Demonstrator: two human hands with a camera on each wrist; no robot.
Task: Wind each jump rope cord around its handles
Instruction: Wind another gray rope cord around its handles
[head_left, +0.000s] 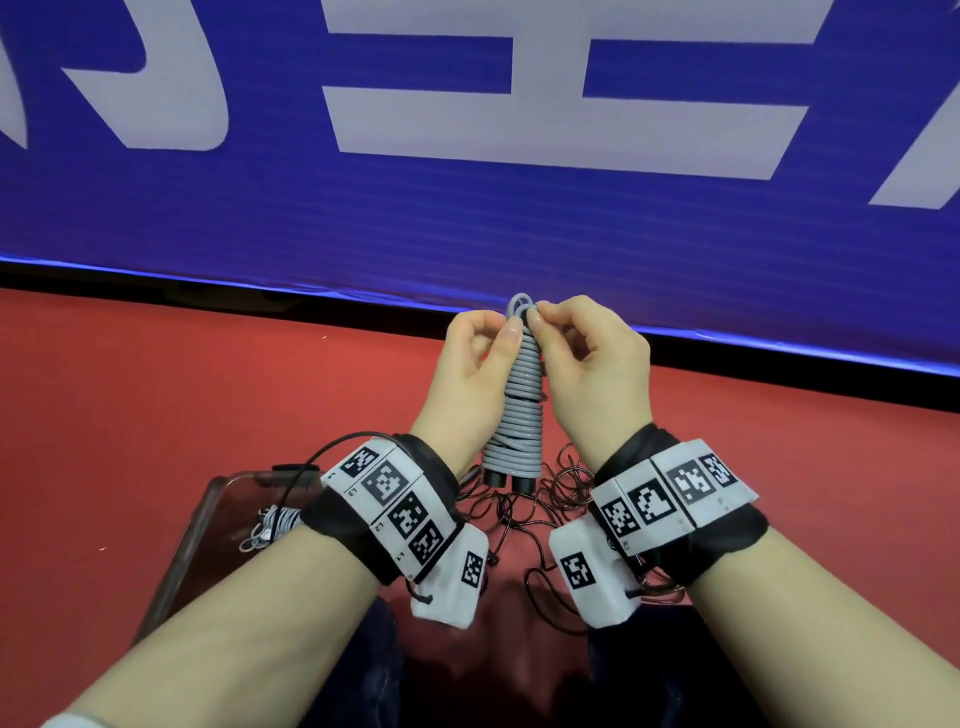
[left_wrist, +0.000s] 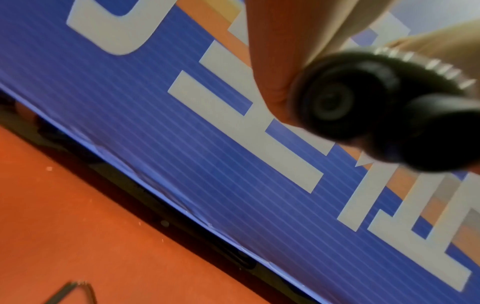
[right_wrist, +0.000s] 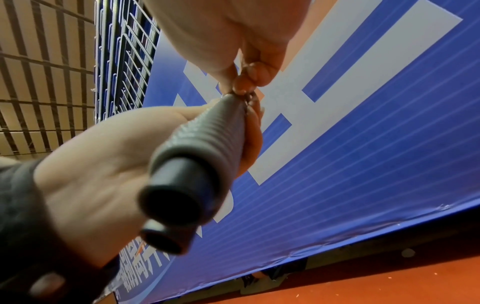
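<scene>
Fingers (head_left: 537, 325) pinching cord (head_left: 519, 395), seemingly mid-air

Banner (head_left: 467, 208) walls the far side; tangled cords (head_left: 524, 514) lie beneath.

a sports hall or gym is suggested: a red floor (head_left: 156, 395) is bordered by a low blue barrier banner (head_left: 467, 218) printed with large white characters, and a wire mesh fence (right_wrist: 124, 51) is seen beyond the barrier.

We wear black wrist straps (head_left: 727, 535) carrying white blocks (head_left: 387, 496) printed with black square markers; a thin black cable (head_left: 332, 448) loops off our left one.
</scene>
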